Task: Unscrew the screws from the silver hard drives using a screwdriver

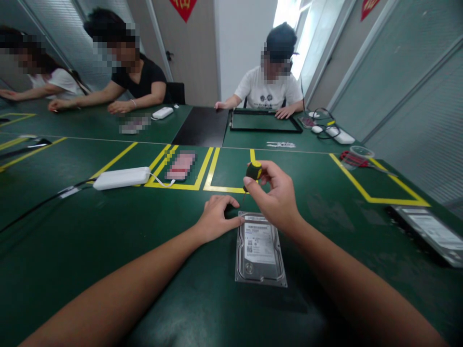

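Note:
A silver hard drive (260,246) with a white label lies flat on the green table in front of me. My right hand (277,190) grips a yellow-and-black screwdriver (253,169) by its handle. The screwdriver stands nearly upright, its thin shaft pointing down at the drive's far left corner; I cannot tell whether the tip touches. On the left of that same corner is my left hand (219,218), its thumb at the drive's edge and its index finger curved away from the thumb.
Another hard drive (430,233) lies at the right edge. A white power strip (122,178) and a phone (181,165) are at the left. A clear tub (361,153) sits at the far right. Across the table, a person touches a black frame (265,129); two others sit left.

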### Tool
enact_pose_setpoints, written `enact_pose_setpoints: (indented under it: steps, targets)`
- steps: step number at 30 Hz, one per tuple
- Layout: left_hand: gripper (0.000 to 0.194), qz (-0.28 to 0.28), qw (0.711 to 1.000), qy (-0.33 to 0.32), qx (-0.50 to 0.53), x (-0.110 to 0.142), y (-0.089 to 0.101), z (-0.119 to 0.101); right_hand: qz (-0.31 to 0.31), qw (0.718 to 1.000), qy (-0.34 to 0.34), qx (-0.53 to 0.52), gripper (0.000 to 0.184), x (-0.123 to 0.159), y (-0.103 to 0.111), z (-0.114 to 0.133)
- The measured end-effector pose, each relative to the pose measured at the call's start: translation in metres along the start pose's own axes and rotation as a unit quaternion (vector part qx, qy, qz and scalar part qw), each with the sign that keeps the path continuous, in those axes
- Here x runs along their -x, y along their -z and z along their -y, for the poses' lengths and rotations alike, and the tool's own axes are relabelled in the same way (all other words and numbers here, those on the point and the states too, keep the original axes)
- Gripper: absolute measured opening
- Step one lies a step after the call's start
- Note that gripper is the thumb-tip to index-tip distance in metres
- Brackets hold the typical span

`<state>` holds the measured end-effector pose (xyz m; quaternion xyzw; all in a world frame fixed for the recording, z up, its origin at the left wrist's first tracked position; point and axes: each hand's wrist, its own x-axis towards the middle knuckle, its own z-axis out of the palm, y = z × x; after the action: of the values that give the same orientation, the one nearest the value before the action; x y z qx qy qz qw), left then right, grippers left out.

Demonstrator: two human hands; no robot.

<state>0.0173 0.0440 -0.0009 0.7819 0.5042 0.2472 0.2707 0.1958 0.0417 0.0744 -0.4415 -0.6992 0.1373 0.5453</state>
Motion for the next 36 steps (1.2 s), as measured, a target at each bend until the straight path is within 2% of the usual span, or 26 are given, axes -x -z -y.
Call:
enact_pose_setpoints:
  steps: [4,10,17,20,23,26,29,34,36]
  targets:
    - [0.037,-0.001,1.0,0.0,-0.004,0.001,0.0,-0.001,-0.002,1.0,-0.005,0.004,0.021,-0.004,0.006,0.002]
    - [0.035,-0.017,0.999,-0.016,-0.027,0.003,-0.002,-0.002,0.032,0.999,-0.015,0.003,0.023,-0.005,0.012,0.005]
    - [0.038,-0.02,0.999,-0.028,-0.04,0.001,-0.004,-0.001,0.024,0.999,-0.005,-0.048,0.022,-0.005,0.021,0.028]
    - [0.038,-0.021,0.998,-0.03,-0.043,0.002,-0.004,0.0,0.016,1.0,0.008,-0.008,0.019,-0.003,0.03,0.033]
    - [0.039,-0.018,0.998,-0.029,-0.046,0.002,-0.004,0.0,0.002,0.999,-0.005,0.047,0.019,0.004,0.038,0.028]
    - [0.039,-0.017,0.998,-0.026,-0.049,0.002,-0.004,0.0,-0.026,0.998,-0.029,0.048,0.023,0.015,0.047,0.021]
    - [0.037,-0.016,0.998,-0.025,-0.049,0.002,-0.003,-0.001,-0.06,0.997,-0.016,0.054,0.026,0.025,0.057,0.018]
    - [0.036,-0.015,0.998,-0.024,-0.049,0.002,-0.003,-0.002,-0.066,0.989,0.008,0.132,0.023,0.04,0.071,0.018]
    - [0.036,-0.014,0.998,-0.023,-0.049,0.003,-0.003,-0.002,-0.063,0.99,0.0,0.129,0.022,0.048,0.075,0.013]
